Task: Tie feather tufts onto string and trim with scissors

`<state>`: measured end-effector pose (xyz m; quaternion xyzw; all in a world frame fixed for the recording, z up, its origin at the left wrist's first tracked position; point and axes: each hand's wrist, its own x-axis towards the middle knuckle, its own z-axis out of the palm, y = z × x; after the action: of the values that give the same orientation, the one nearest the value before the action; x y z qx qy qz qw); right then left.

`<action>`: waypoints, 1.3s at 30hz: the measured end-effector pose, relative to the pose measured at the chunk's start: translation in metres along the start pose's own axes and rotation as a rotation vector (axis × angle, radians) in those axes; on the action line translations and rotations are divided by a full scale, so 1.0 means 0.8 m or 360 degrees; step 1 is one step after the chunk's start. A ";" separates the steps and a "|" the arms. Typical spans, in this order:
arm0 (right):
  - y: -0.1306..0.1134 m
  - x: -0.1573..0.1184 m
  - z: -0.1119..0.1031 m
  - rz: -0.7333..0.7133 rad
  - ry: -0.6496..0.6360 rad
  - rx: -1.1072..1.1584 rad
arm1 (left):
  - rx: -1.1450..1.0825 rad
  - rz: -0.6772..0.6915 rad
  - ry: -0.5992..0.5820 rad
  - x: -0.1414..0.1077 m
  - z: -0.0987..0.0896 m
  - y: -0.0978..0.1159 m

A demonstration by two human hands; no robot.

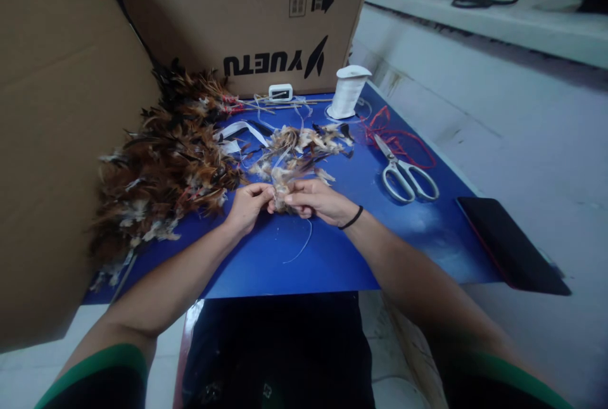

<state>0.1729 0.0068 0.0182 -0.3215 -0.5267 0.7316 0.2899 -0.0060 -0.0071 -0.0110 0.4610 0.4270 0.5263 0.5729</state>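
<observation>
Near the front middle of the blue tabletop, my left hand [249, 205] and my right hand [320, 200] meet around a small bundle of pale brown feathers [284, 188]. Both hands pinch it, thumbs and fingers pressed together. White string [306, 241] trails from below the bundle onto the blue surface. Just beyond my hands lies a loose spread of tan, white and black feathers [304, 143]. To the left is a large heap of brown feathers [166, 168], some bound with red string. A black band circles my right wrist.
Silver scissors [403, 175] lie at right, beside tangled red string [389, 133]. A white spool [349, 92] stands at the back near thin sticks [289, 104]. A dark phone [513, 244] sits at the right edge. Cardboard boxes [190, 4] wall the back and left.
</observation>
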 end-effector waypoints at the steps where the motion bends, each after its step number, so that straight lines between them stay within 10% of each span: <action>1: 0.000 0.000 0.001 -0.0004 -0.0002 -0.0074 | -0.0021 -0.0005 0.0018 0.000 0.000 0.000; 11: -0.002 -0.001 -0.008 -0.0216 0.0210 -0.0941 | -0.0195 -0.0021 0.0194 0.002 0.000 0.007; 19: -0.009 -0.007 -0.021 -0.0816 0.0952 -0.1712 | -0.0427 -0.0168 0.0317 0.005 -0.005 0.015; 30: -0.038 -0.034 -0.024 -0.0662 -0.0640 -0.1581 | -0.0543 -0.0172 0.0237 0.005 -0.009 0.021; 39: -0.019 -0.025 -0.013 -0.0443 -0.0676 -0.1648 | -0.0574 -0.0270 0.0354 0.005 -0.007 0.023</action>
<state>0.1944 0.0018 0.0335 -0.1953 -0.9001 0.3818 0.0762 -0.0147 -0.0021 0.0058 0.2528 0.4238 0.5915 0.6376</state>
